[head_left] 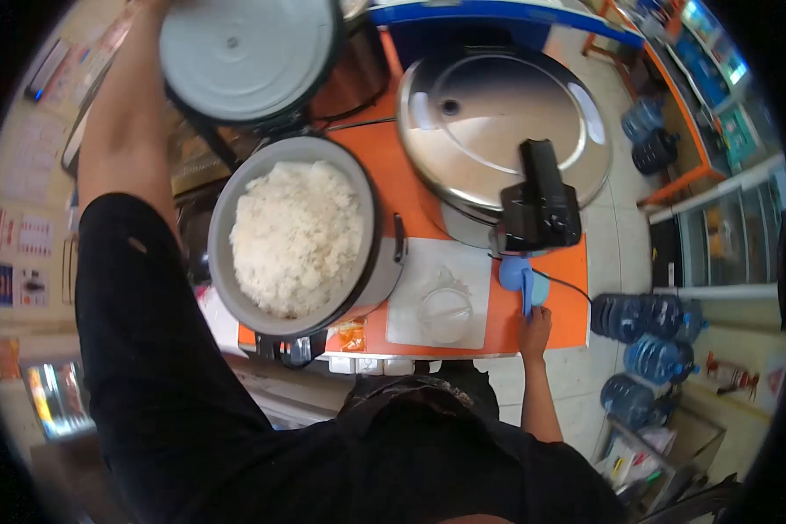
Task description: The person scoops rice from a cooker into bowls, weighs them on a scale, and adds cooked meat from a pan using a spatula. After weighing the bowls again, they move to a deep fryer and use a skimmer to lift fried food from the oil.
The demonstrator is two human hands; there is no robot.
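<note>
My left arm stretches up along the left side to the raised grey lid of a rice cooker. The left hand is cut off by the top edge of the picture. Below that lid stands the open rice cooker, its pot heaped with white cooked rice. My right hand is closed around the handle of a blue scoop at the table's right front. A light blue cup-like piece shows beside the handle.
A large closed cooker with a shiny steel lid stands on the orange table. A white sheet bears a clear round lid-like item. An orange packet lies near the front edge. Water jugs stand on the right-hand floor.
</note>
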